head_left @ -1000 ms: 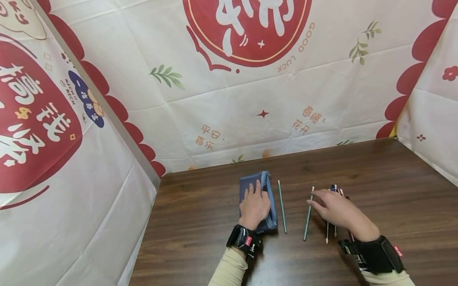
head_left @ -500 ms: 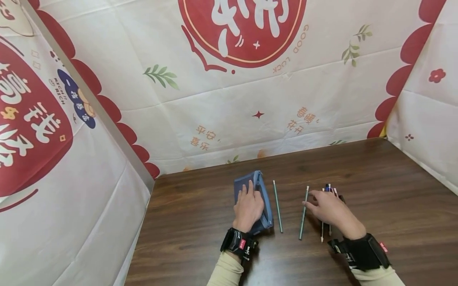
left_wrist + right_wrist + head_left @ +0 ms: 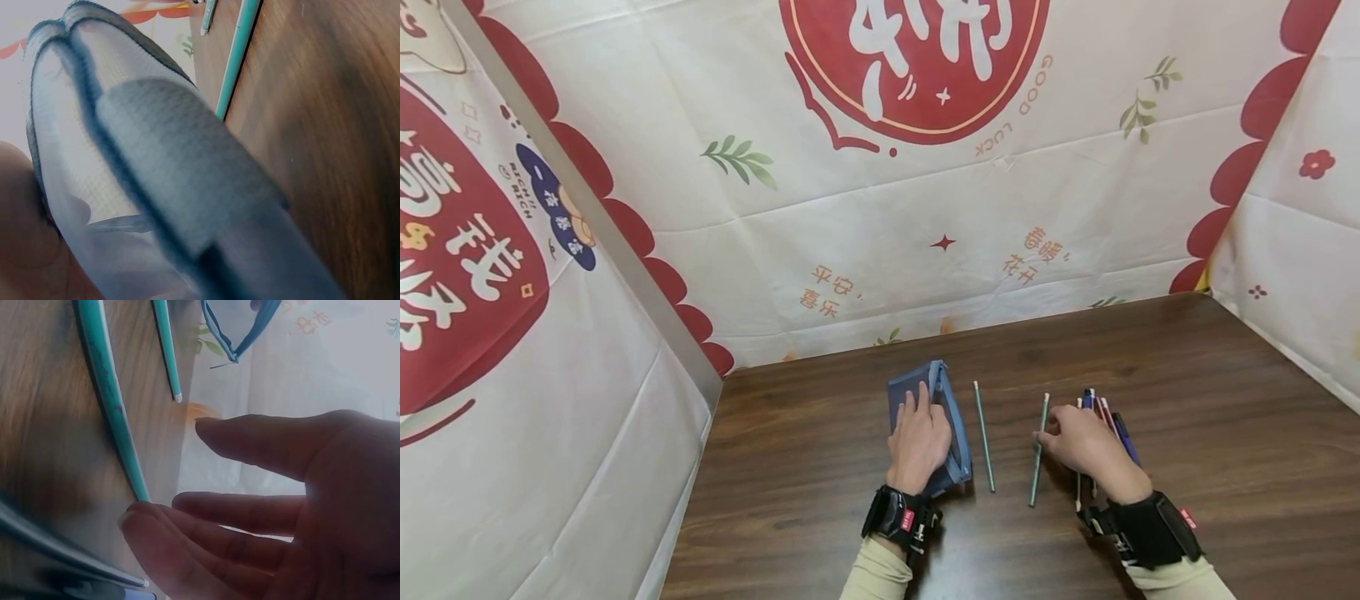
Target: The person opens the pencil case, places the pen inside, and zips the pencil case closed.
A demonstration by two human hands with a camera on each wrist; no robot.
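My left hand (image 3: pixel 919 446) lies with extended fingers on top of a blue zippered pencil case (image 3: pixel 957 429), whose mouth gapes along the right side. The case fills much of the left wrist view, its mesh side (image 3: pixel 181 156) close to the camera. My right hand (image 3: pixel 1088 442) hovers at a green pencil (image 3: pixel 1036 479), thumb and fingers spread apart. In the right wrist view the index fingertip overlaps the end of that green pencil (image 3: pixel 115 406), and nothing is gripped. Between case and right hand lies another green pencil (image 3: pixel 985 442).
Under and beyond the right hand is a bunch of several pencils and pens, including a pale pencil (image 3: pixel 1078 493) and a blue pen (image 3: pixel 1124 437). All lie on the brown wooden table (image 3: pixel 805 467). Printed white cloth (image 3: pixel 850 200) hangs behind and at both sides.
The right hand has shifted slightly, its fingers now closer to the green pencil, and the blue pen behind it shows more. The left hand stays on the pencil case. The head view has turned a little.
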